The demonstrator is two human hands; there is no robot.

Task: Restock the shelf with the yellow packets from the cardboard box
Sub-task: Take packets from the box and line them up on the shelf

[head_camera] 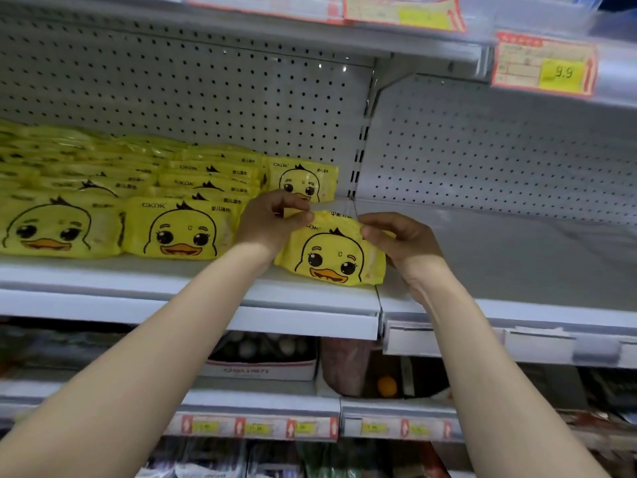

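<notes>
One yellow packet [332, 251] is held upright on the shelf [206, 305]. It is pinched at its top left corner by the left hand [272, 219] and gripped along its top right edge by the curled fingers of the right hand [396, 239]. Two more are stood face-out to the left of the left hand: a near front packet [182, 229] and a far front packet [58, 225]. One rear packet [303, 179] is seen just behind that hand. The rows behind are too blurred to be counted. Below the left forearm, a white tray [262, 369] is filled with pale round items, uncountable.
</notes>
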